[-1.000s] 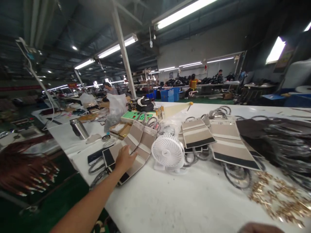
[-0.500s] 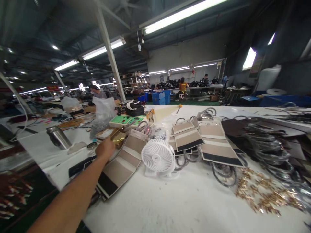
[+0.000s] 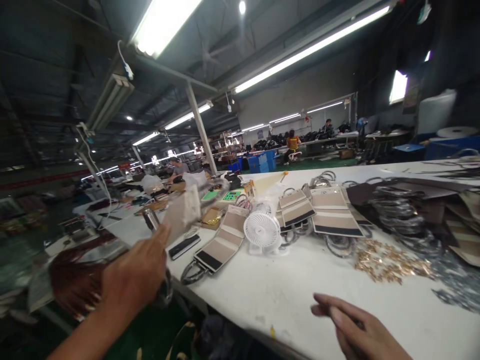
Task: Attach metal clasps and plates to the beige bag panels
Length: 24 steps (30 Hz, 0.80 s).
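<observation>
My left hand (image 3: pixel 135 275) is raised at the lower left, closed round the dark end of a beige striped bag panel (image 3: pixel 182 212) that is lifted off the table and blurred by motion. My right hand (image 3: pixel 354 325) hovers at the lower right over the white table (image 3: pixel 285 295), fingers stretched out and empty. More beige and black striped bag panels (image 3: pixel 221 242) with ring handles lie on the table just beyond my left hand.
A small white desk fan (image 3: pixel 262 231) stands mid-table. Behind it lie other striped panels (image 3: pixel 332 212), dark panels with rings (image 3: pixel 405 210) and a scatter of gold hardware (image 3: pixel 386 260). A phone (image 3: pixel 183 246) and a steel flask (image 3: pixel 150 218) are on the left. People work at far tables.
My left hand has come back from the panel pile toward me, lifting one panel. My right hand has entered the view at the lower right. The camera has shifted.
</observation>
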Available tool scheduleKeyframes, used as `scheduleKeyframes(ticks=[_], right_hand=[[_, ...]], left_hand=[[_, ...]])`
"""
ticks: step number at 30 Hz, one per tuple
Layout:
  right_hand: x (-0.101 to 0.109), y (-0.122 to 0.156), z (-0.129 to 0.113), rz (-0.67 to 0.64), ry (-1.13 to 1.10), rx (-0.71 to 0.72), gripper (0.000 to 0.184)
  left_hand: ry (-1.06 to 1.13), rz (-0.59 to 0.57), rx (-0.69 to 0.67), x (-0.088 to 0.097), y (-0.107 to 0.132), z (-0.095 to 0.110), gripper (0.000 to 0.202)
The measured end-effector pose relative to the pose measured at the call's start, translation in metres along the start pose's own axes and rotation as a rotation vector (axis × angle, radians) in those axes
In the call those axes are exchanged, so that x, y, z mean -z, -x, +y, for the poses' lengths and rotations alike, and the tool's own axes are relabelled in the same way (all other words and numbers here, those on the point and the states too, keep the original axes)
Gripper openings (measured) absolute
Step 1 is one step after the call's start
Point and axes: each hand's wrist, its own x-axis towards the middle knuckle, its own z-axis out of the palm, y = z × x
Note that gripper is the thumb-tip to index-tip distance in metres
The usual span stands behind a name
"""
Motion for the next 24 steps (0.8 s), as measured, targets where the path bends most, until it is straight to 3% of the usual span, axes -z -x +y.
scheduleKeyframes(ticks=[3,6,9,12,15,19,21,24], right_hand=[[-0.027,0.027,-0.029,-0.118,-0.241,0.003,0.087],[-0.030,0.049,-0.029,-0.158,-0.268,-0.045,0.085],[-0.003,0.070,0.002,-0.033,-0.221,-0.113,0.072],[0.039,0.098,0.041,0.095,-0.244,-0.150,0.055],[0.075,0.131,0.068,0.149,-0.313,-0.130,0.042],[0.100,0.162,0.086,0.163,-0.328,-0.127,0.042],[0.106,0.169,0.093,0.186,-0.332,-0.149,0.050],[0.109,0.171,0.104,0.244,-0.311,-0.177,0.056]], left_hand=[[0.280,0.020,-0.295,0.043,0.051,0.082,0.080],[0.522,-0.083,-0.413,0.059,0.106,0.173,0.081],[0.724,-0.135,-0.512,0.063,0.154,0.252,0.071],[0.957,-0.213,-0.564,0.067,0.179,0.303,0.066],[1.213,-0.357,-0.484,0.063,0.170,0.334,0.072],[1.302,-0.603,-0.159,0.042,0.129,0.376,0.064],[1.348,-0.797,-0.149,0.030,0.105,0.396,0.058],[1.452,-1.071,-0.185,0.020,0.073,0.414,0.032]])
